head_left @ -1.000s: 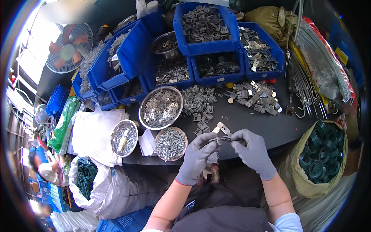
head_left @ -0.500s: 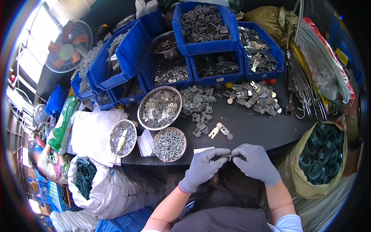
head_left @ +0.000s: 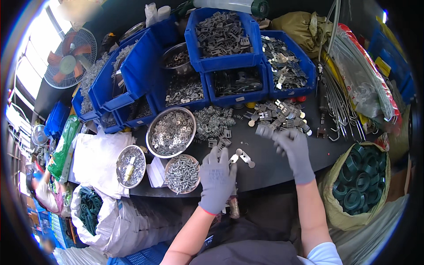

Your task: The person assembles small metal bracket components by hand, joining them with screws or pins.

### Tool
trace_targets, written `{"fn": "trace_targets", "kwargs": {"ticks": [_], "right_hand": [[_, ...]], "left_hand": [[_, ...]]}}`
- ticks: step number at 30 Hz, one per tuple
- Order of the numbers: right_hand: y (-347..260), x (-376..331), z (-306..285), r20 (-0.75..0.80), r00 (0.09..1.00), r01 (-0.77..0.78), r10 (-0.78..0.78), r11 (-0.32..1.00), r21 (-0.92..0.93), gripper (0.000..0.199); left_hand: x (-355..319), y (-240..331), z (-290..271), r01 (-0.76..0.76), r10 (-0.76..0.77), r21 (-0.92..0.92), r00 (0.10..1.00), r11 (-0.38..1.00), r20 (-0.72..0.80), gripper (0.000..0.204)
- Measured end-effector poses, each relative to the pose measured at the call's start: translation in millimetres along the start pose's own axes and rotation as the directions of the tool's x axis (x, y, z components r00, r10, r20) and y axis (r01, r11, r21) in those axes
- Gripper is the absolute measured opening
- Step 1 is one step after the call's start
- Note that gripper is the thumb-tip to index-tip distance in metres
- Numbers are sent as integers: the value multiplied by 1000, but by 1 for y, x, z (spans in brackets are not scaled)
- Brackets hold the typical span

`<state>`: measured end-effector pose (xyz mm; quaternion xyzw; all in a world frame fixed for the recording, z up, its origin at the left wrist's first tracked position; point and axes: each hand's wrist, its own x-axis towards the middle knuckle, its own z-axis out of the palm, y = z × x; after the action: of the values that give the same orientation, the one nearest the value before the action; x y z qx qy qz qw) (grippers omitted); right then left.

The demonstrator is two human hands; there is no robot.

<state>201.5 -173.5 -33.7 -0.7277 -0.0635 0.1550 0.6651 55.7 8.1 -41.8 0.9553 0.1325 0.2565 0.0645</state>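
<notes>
Metal clips (head_left: pixel 287 117) near outstretched hands (head_left: pixel 295 152)

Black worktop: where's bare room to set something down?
Bare black worktop lies between the right grey-gloved hand and the beige woven sack of green rings; another patch lies between the left grey-gloved hand and right, below two flat metal pieces. Crowded: round bowls at left, blue plastic bins at back.

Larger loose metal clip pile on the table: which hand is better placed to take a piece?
Probably the right hand: it is close to the near edge of the larger metal clip pile. The left hand is farther away, lower and to the left.
</notes>
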Motion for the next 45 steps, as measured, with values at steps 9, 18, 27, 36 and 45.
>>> {"fn": "trace_targets", "kwargs": {"ticks": [9,18,27,36,45], "right_hand": [[-7,34,6,-64,896,265,-439,645,-716,25],[43,-32,42,294,820,506,-490,384,-772,13],[-14,-77,42,217,846,532,-486,766,-361,11],[-21,-92,16,436,812,567,-387,698,-437,15],[-13,-106,-4,492,822,-325,288,946,-12,19]], "left_hand": [[6,-4,30,117,-93,-112,976,987,198,14],[5,1,-3,447,-273,-810,891,381,363,27],[-10,-1,-25,514,-185,-833,815,-206,549,26],[-30,4,-45,632,-123,-768,774,104,621,23],[-31,18,-45,676,26,-732,733,80,680,24]]}}
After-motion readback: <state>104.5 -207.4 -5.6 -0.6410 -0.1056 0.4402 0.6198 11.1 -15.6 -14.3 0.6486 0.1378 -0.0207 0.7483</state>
